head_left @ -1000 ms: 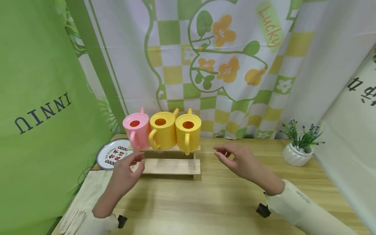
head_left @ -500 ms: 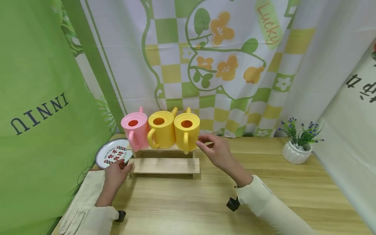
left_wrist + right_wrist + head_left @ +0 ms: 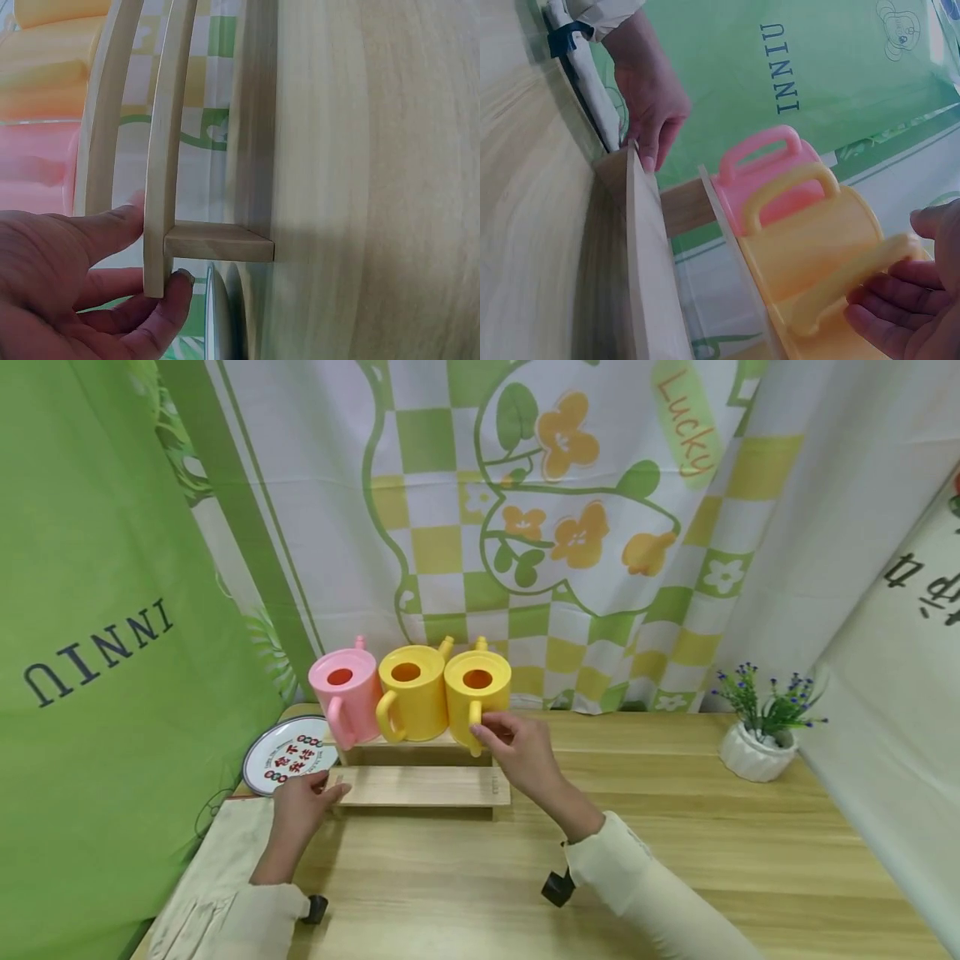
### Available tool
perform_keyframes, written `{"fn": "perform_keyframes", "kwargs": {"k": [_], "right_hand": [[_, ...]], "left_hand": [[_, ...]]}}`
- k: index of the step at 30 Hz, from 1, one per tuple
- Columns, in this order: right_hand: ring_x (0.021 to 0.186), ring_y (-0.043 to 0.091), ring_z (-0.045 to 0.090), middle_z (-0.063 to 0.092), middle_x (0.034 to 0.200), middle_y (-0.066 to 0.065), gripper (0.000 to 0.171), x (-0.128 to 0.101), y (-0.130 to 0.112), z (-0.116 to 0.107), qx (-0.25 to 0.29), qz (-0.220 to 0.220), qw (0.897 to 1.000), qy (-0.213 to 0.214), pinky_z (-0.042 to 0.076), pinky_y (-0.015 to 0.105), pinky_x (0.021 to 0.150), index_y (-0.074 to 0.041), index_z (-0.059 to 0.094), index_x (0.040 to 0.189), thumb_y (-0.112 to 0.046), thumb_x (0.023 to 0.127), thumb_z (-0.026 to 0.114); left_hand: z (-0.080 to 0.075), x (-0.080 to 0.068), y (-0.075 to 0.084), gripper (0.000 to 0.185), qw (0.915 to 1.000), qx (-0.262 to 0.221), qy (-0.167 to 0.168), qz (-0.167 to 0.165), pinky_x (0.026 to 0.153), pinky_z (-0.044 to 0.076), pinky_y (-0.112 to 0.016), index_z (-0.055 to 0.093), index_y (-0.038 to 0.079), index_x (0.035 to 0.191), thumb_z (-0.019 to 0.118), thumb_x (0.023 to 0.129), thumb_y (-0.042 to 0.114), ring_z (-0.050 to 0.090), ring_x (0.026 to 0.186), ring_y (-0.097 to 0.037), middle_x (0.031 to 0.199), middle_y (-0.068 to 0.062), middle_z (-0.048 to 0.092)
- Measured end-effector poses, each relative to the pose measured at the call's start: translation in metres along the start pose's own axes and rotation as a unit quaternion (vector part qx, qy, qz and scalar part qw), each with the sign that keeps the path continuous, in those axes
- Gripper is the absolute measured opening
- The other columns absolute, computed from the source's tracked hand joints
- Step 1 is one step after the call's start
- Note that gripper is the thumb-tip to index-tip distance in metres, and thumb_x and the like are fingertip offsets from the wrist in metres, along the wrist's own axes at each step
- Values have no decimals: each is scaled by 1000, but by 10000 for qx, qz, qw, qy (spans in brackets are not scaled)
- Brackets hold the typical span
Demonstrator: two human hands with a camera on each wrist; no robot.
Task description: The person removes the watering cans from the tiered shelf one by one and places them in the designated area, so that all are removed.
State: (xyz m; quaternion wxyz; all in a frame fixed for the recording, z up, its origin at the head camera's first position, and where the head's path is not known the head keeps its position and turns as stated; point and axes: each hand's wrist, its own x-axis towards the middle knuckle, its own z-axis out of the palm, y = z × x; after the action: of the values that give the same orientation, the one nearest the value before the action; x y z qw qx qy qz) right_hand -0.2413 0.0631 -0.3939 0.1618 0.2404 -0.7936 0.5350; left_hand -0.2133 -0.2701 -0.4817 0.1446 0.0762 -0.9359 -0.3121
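Note:
A two-step wooden shelf (image 3: 423, 785) stands on the table; its upper step bears a pink watering can (image 3: 356, 702) and two yellow ones. My left hand (image 3: 296, 814) pinches the left end of the lower step, thumb above and fingers beneath, as the left wrist view shows. At the rightmost yellow watering can (image 3: 491, 697), my right hand (image 3: 525, 764) grips the handle (image 3: 855, 281), with fingers on one side and the thumb on the other. The middle yellow watering can (image 3: 420, 706) touches the right one. All the cans stand upright, spouts toward the curtain.
A round plate with red lettering (image 3: 281, 756) lies left of the shelf, behind my left hand. Pale cloth (image 3: 228, 843) lies along the table's left edge. A white pot with a purple-flowered plant (image 3: 757, 756) stands at the far right. A patterned curtain (image 3: 585, 635) hangs behind.
My right hand has moved left from beside the shelf to the rightmost can's handle. The left hand has gone down and left onto the lower step's end. The cans have stayed in place.

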Motion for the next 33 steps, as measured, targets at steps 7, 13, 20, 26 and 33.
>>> {"fn": "perform_keyframes", "kwargs": {"k": [7,13,20,26,33], "right_hand": [[69,7,64,69,79,2,20,0,0,7,-187,156,9997,-12,51,20,60,-4,69,92,-20,80,71],[71,7,64,68,79,1,17,1,-2,7,-379,135,9992,-51,51,19,61,-5,69,91,-17,80,71],[71,10,63,67,79,0,16,1,-5,6,-580,234,9976,-285,51,19,62,-6,66,91,-18,81,70],[74,15,64,66,81,5,15,4,-5,8,-541,209,9979,-273,51,19,62,-3,64,90,-15,82,69],[78,15,65,66,83,7,17,6,-3,1,-533,128,9985,-37,51,20,63,-2,64,92,-12,81,70]], "left_hand": [[-1,2,4,33,9997,192,-73,133,69,45,-42,69,-2,93,75,76,26,57,73,-29,75,-15,63],[-1,2,6,35,9988,401,-24,287,52,30,-31,50,7,60,74,77,25,38,53,-18,52,0,37],[-2,1,8,38,9985,459,-72,290,50,29,-30,44,8,58,73,78,23,36,50,-16,50,2,32],[-3,1,10,39,9981,515,-100,310,50,28,-30,43,8,58,73,78,23,35,50,-17,50,2,31],[-4,0,14,40,9982,517,-143,283,51,29,-30,42,8,57,73,78,22,35,50,-17,50,1,30]]}}
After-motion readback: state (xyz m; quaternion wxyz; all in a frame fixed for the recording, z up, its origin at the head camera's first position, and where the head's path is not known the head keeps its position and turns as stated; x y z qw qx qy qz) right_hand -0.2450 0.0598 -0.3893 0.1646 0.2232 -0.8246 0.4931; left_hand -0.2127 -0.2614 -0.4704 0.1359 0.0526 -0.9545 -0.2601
